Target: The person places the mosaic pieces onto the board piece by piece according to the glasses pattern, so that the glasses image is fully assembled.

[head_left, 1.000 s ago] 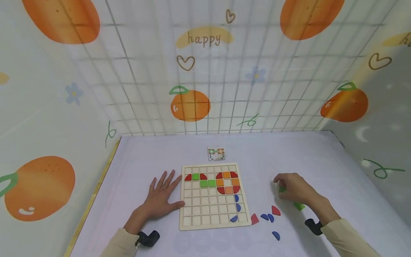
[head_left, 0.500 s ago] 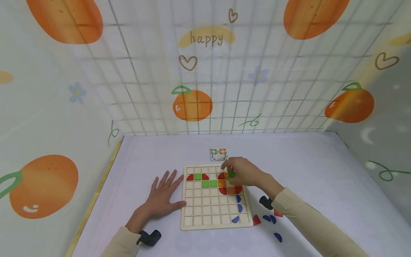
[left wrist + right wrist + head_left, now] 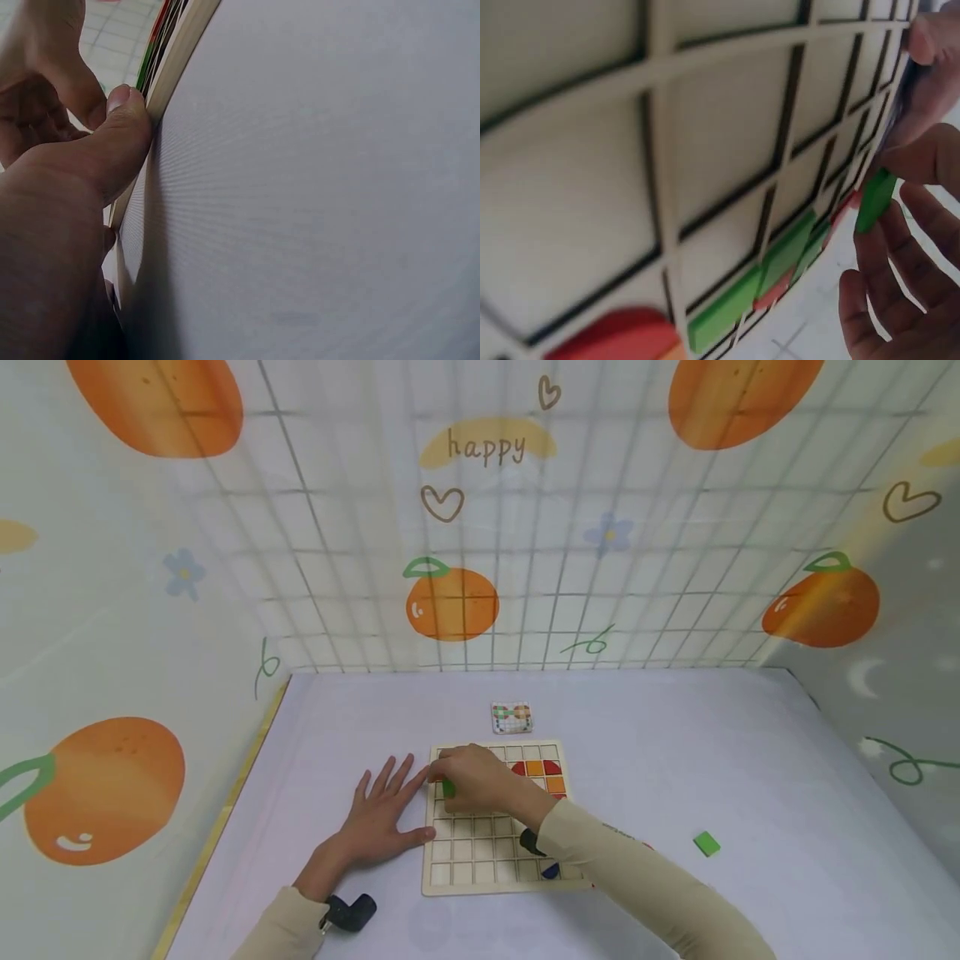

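Observation:
My right hand [image 3: 480, 783] is over the upper left of a wooden grid board [image 3: 452, 874]. Its thumb and fingers pinch a green square tile [image 3: 876, 199], close above the cells at the left edge. My left hand [image 3: 381, 823] lies flat on the table with fingers spread, its thumb [image 3: 124, 135] against the board's left side. Red rounded pieces [image 3: 552, 767] and orange square tiles [image 3: 534, 768] sit in the upper right cells. Green square tiles [image 3: 726, 309] set in the board show in the right wrist view; in the head view my right hand hides them.
Behind the board lies a small pattern card [image 3: 512, 717]. A loose green square tile [image 3: 707, 843] is on the table at right. One blue half-round piece [image 3: 551, 870] shows in the bottom row; my right sleeve [image 3: 637, 868] covers other pieces. A printed curtain [image 3: 337, 568] hangs behind the table.
My right hand picked up a green tile on the right, then carried it left across the board to its left edge. My left hand has stayed in place.

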### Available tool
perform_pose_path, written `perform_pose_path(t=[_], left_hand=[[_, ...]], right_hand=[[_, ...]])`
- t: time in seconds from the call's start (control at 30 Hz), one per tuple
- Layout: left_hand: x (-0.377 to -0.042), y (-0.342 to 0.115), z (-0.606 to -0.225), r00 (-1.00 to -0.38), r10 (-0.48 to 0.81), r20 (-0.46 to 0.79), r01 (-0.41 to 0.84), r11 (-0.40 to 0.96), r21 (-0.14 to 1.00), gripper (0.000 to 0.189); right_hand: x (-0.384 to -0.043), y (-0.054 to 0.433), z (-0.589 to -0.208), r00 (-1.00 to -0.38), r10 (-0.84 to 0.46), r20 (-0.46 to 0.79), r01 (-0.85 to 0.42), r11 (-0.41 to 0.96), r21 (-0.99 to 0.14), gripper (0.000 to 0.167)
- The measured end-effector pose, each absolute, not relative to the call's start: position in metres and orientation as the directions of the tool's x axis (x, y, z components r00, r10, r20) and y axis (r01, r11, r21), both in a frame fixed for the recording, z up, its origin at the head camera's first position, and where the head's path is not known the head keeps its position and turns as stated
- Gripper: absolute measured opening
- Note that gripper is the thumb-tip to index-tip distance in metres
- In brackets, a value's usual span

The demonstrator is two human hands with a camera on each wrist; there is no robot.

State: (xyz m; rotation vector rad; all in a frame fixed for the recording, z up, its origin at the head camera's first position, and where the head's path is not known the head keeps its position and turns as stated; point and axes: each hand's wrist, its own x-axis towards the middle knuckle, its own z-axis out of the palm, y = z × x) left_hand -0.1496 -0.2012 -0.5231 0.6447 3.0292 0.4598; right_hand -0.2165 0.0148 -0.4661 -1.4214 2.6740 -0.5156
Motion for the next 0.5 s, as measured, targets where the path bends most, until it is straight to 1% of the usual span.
perform_pose_path(t=[0.07,0.17,0.3,0.5], left_hand=[[-0.150,-0.202,-0.524,-0.915,0.400,0.052,0.397,0.870,0.291,0.095],[-0.151,-0.202,-0.525,-0.913,0.404,0.063,0.404,0.867,0.292,0.094],[-0.150,-0.201,-0.524,-0.910,0.408,0.075,0.412,0.864,0.290,0.093],[-0.150,-0.202,-0.524,-0.908,0.408,0.091,0.416,0.856,0.306,0.093]], right_hand=[[-0.216,0.010,-0.469,-0.576,-0.812,0.093,-0.791,0.525,-0.315,0.044],[-0.216,0.006,-0.474,-0.585,-0.809,0.066,-0.781,0.539,-0.314,0.040],[-0.216,0.005,-0.478,-0.588,-0.807,0.053,-0.770,0.539,-0.340,0.028],[-0.220,0.007,-0.479,-0.562,-0.821,0.100,-0.792,0.500,-0.350,0.008]])
